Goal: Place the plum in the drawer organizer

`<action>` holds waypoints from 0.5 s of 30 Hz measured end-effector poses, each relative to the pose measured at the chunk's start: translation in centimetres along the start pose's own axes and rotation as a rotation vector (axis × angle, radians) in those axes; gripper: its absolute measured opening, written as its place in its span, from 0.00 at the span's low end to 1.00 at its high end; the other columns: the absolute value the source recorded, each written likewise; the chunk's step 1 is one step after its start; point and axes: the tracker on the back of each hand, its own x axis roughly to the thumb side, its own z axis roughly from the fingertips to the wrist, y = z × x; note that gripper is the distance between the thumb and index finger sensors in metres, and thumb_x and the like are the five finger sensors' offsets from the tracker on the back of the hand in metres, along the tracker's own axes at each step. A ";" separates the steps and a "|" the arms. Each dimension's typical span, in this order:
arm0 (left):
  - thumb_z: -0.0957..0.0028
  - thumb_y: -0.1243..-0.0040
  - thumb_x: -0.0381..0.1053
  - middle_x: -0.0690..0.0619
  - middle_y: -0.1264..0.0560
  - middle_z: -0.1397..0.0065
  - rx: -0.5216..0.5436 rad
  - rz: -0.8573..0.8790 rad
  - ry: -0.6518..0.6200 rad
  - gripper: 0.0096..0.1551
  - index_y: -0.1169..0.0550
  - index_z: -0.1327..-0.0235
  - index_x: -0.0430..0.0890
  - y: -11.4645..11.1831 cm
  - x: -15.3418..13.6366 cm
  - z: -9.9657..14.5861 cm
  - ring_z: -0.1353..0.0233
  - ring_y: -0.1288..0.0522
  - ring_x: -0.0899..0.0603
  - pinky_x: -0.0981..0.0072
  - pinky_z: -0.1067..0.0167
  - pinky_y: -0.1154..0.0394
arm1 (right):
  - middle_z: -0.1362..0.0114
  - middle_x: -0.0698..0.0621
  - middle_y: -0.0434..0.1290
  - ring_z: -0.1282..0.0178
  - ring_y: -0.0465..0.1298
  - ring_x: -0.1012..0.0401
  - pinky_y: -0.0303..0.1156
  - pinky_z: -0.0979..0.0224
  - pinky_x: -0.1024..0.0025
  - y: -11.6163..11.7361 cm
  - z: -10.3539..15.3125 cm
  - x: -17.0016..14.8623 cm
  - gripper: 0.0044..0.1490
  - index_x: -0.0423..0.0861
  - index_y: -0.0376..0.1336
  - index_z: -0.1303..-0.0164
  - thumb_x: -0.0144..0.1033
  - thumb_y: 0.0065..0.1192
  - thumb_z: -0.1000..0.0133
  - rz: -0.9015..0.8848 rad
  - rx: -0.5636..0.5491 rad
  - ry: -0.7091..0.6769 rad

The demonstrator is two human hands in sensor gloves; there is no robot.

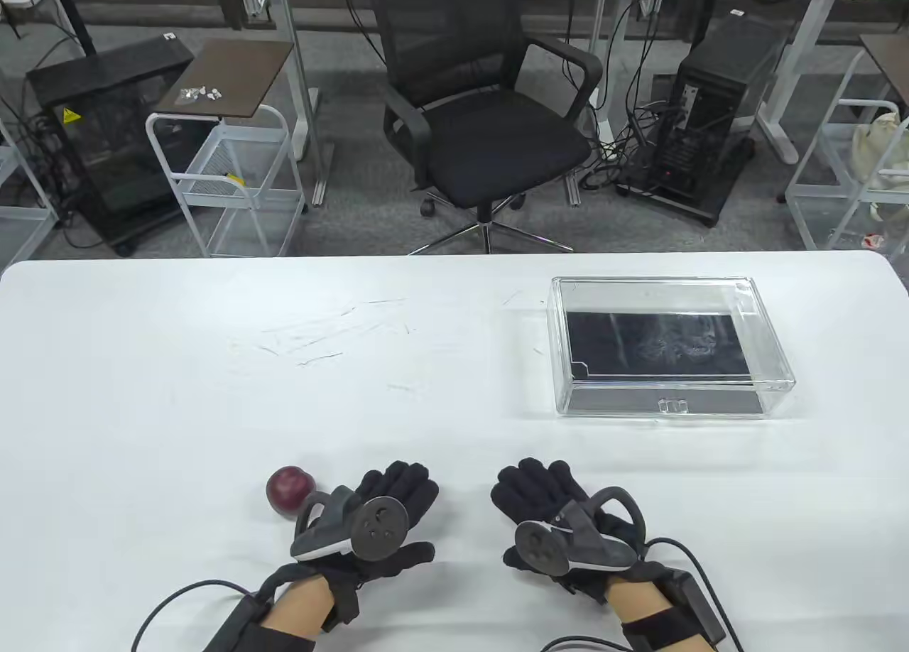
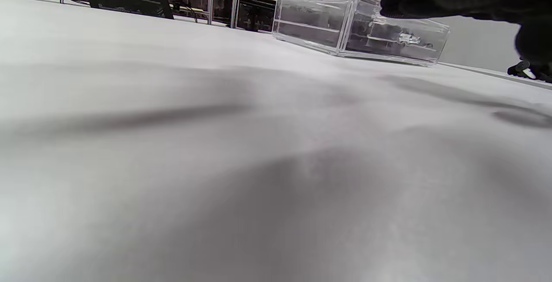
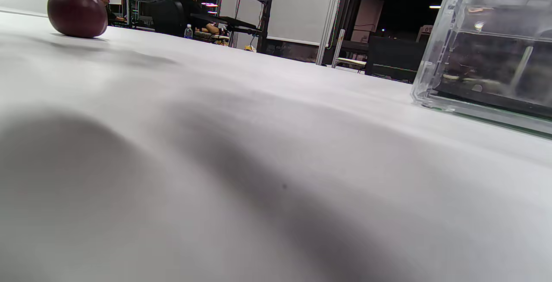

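Observation:
A dark red plum (image 1: 289, 491) lies on the white table (image 1: 213, 396) near the front, just left of my left hand (image 1: 398, 485); it also shows in the right wrist view (image 3: 76, 11). The clear drawer organizer (image 1: 671, 346) stands at the right, its drawer pushed in, with a small clear handle (image 1: 672, 405) on the front; it also shows in the left wrist view (image 2: 358, 27) and the right wrist view (image 3: 491, 57). Both hands lie palm down on the table and hold nothing. My right hand (image 1: 536, 485) rests in front of the organizer, apart from it.
A black office chair (image 1: 483, 119) stands beyond the table's far edge. Faint scratch marks (image 1: 334, 332) run across the middle of the table. Cables (image 1: 703, 560) trail from both wrists over the front edge.

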 end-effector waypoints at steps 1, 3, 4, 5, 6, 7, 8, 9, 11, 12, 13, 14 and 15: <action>0.52 0.45 0.70 0.48 0.47 0.10 0.000 -0.001 0.001 0.49 0.40 0.18 0.51 0.0 0.0 0.0 0.12 0.48 0.38 0.44 0.19 0.51 | 0.15 0.54 0.51 0.15 0.52 0.50 0.53 0.18 0.49 0.0 0.0 0.0 0.53 0.58 0.44 0.26 0.70 0.47 0.61 -0.003 0.003 0.000; 0.52 0.45 0.70 0.48 0.47 0.10 -0.002 0.000 0.003 0.49 0.40 0.18 0.51 0.0 0.0 0.0 0.12 0.48 0.38 0.44 0.19 0.51 | 0.16 0.54 0.52 0.15 0.53 0.50 0.53 0.18 0.49 0.0 0.0 0.0 0.53 0.58 0.44 0.26 0.70 0.47 0.61 -0.006 0.007 -0.002; 0.52 0.45 0.70 0.48 0.47 0.10 -0.002 0.001 0.004 0.49 0.40 0.18 0.51 0.0 -0.1 0.0 0.12 0.48 0.38 0.44 0.19 0.51 | 0.16 0.54 0.52 0.15 0.53 0.50 0.53 0.18 0.49 0.0 0.0 0.0 0.53 0.58 0.44 0.26 0.70 0.47 0.61 -0.005 0.009 -0.003; 0.52 0.45 0.70 0.48 0.47 0.10 -0.003 0.000 0.005 0.49 0.40 0.18 0.51 0.0 -0.1 0.0 0.12 0.48 0.38 0.44 0.19 0.51 | 0.16 0.54 0.52 0.15 0.53 0.50 0.53 0.18 0.49 0.0 0.0 0.1 0.53 0.58 0.44 0.26 0.70 0.47 0.61 -0.006 0.010 -0.004; 0.52 0.45 0.70 0.48 0.47 0.10 -0.004 0.000 0.007 0.49 0.40 0.18 0.51 0.0 -0.1 0.0 0.12 0.48 0.38 0.44 0.19 0.51 | 0.16 0.54 0.52 0.15 0.53 0.50 0.53 0.18 0.49 0.0 0.0 0.0 0.53 0.58 0.44 0.26 0.70 0.47 0.61 -0.010 0.010 -0.002; 0.52 0.45 0.70 0.48 0.47 0.10 -0.004 0.000 0.008 0.49 0.40 0.18 0.51 0.0 -0.1 0.0 0.12 0.48 0.38 0.44 0.19 0.51 | 0.16 0.54 0.52 0.15 0.53 0.50 0.53 0.18 0.49 0.0 -0.1 0.0 0.53 0.58 0.44 0.26 0.70 0.47 0.61 -0.012 0.008 0.003; 0.52 0.45 0.70 0.48 0.47 0.10 -0.004 0.000 0.009 0.49 0.40 0.18 0.51 0.0 -0.1 0.0 0.12 0.48 0.38 0.44 0.19 0.51 | 0.16 0.55 0.52 0.15 0.53 0.51 0.53 0.18 0.49 -0.1 -0.2 -0.2 0.53 0.59 0.44 0.26 0.71 0.47 0.61 -0.009 0.002 0.017; 0.52 0.45 0.70 0.48 0.47 0.10 -0.003 0.000 0.011 0.49 0.40 0.19 0.51 0.1 -0.2 0.0 0.12 0.48 0.38 0.44 0.19 0.51 | 0.16 0.55 0.53 0.15 0.53 0.51 0.54 0.18 0.49 -0.3 -0.3 -0.5 0.53 0.59 0.45 0.26 0.71 0.47 0.61 -0.002 -0.007 0.046; 0.52 0.45 0.70 0.48 0.47 0.10 -0.002 0.003 0.013 0.49 0.40 0.19 0.51 0.1 -0.2 0.0 0.12 0.48 0.38 0.44 0.19 0.51 | 0.16 0.54 0.55 0.16 0.57 0.50 0.58 0.20 0.48 -1.0 -0.5 -1.9 0.54 0.59 0.47 0.26 0.72 0.46 0.62 0.031 -0.038 0.146; 0.52 0.45 0.70 0.48 0.47 0.10 -0.001 0.005 0.015 0.49 0.40 0.18 0.51 0.1 -0.3 0.0 0.13 0.48 0.38 0.44 0.19 0.51 | 0.16 0.53 0.57 0.17 0.60 0.50 0.61 0.21 0.48 -1.4 -0.6 -3.3 0.55 0.58 0.47 0.25 0.73 0.46 0.62 0.059 -0.049 0.227; 0.52 0.45 0.70 0.48 0.47 0.10 -0.001 0.006 0.017 0.49 0.40 0.18 0.51 0.1 -0.3 0.0 0.12 0.48 0.38 0.44 0.19 0.51 | 0.17 0.53 0.58 0.19 0.63 0.50 0.64 0.23 0.50 -1.9 -0.6 -4.6 0.55 0.58 0.46 0.25 0.74 0.46 0.62 0.082 -0.069 0.306; 0.52 0.45 0.70 0.48 0.47 0.10 -0.001 0.006 0.019 0.49 0.40 0.19 0.51 0.1 -0.3 0.0 0.12 0.48 0.38 0.44 0.19 0.51 | 0.20 0.53 0.62 0.23 0.67 0.51 0.68 0.27 0.52 -2.2 -0.5 -5.9 0.56 0.56 0.46 0.25 0.74 0.46 0.62 0.097 -0.095 0.381; 0.52 0.45 0.70 0.48 0.47 0.10 -0.002 0.007 0.022 0.49 0.40 0.18 0.51 0.1 -0.4 0.0 0.12 0.48 0.38 0.44 0.19 0.51 | 0.24 0.52 0.66 0.29 0.72 0.51 0.72 0.30 0.55 -2.6 -0.3 -8.2 0.57 0.52 0.47 0.25 0.74 0.47 0.61 0.112 -0.122 0.506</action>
